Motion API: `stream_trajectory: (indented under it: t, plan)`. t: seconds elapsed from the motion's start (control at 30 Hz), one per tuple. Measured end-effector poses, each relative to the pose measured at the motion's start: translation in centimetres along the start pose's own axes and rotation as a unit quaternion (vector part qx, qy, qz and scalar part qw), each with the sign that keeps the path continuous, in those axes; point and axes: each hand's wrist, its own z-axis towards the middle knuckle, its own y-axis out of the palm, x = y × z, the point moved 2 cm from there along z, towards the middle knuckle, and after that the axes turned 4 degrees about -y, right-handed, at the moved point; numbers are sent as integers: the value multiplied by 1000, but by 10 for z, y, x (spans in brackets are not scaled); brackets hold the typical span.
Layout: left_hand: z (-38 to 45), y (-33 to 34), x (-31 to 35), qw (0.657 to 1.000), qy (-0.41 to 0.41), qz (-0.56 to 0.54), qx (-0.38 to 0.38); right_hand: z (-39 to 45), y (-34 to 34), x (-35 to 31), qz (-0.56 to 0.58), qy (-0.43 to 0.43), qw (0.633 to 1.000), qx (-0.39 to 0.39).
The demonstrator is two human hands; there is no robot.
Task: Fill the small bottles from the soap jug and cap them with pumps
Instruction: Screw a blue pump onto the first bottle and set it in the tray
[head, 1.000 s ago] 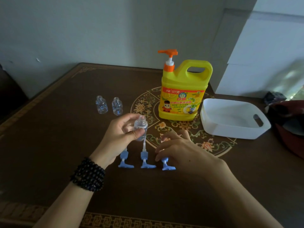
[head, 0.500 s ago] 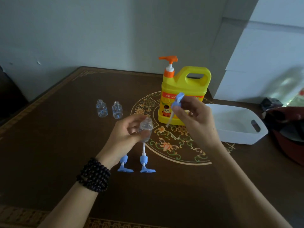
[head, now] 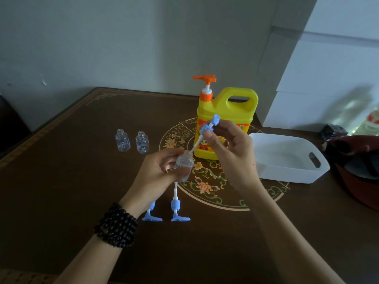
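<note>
The left hand (head: 162, 171) is gripping a small clear bottle (head: 184, 166), holding it tilted above the desk (head: 61, 181) with the neck pointing up and to the right. The right hand (head: 229, 148) is pinching a blue pump (head: 208, 127) at its collar, its grip closed on the part, and the white dip tube is meeting the bottle neck at a slant. Two more blue pumps (head: 176, 210) are lying side by side on the desk just below the left hand. Two uncapped small bottles (head: 132, 142) are standing upright, near each other, to the far left of the yellow soap jug (head: 229, 107). The jug is standing upright behind the hands, carrying an orange pump. A white tub (head: 287, 173) is sitting to the right of the jug. A dark bead bracelet (head: 117, 226) is circling the left wrist.
</note>
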Motion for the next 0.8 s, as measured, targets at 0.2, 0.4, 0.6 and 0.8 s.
stream_trajectory:
  t: [0.2,0.4,0.6,0.8]
  plan:
    - [-1,6,9,999,14,32,4,-9,1,10,-55,19,996,-67]
    - [-2,12,17,996,35,77,14,-14,3,17,-62,44,992,-98]
    - [-3,15,16,995,41,91,21,-16,2,24,-75,63,993,-69]
    - [-2,15,14,994,38,100,23,-17,0,32,-37,100,990,-91]
